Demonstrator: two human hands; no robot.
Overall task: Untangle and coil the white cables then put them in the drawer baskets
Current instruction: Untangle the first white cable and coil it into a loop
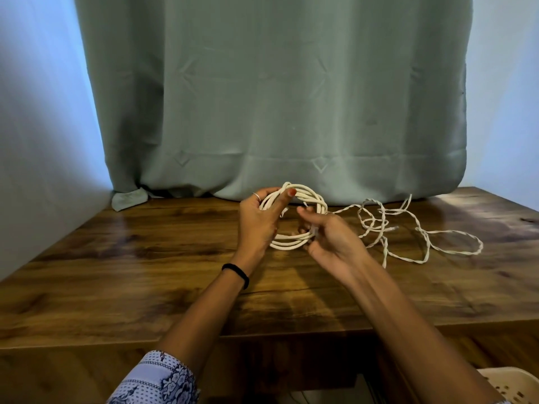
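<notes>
Coiled white cable (pixel 294 217) is being held above the bench (pixel 116 258) near its back edge.
It is being gripped by the left hand (pixel 258 221) and pinched by the right hand (pixel 326 237); loose cable (pixel 408 228) is lying toward the back right corner; basket (pixel 501 383) contents cannot be told.

Table (pixel 116 272) is wide open on the left and across the whole front, plenty of room to move a hand thru. Right side is messier: loose twisted cable (pixel 408 228) sprawls over the back right, w/ loops lying flat. Curtain (pixel 262 97) hangs down to the back edge, so no reach past that. Basket (pixel 501 383) rim pokes in at bottom right, below the table edge.
</notes>
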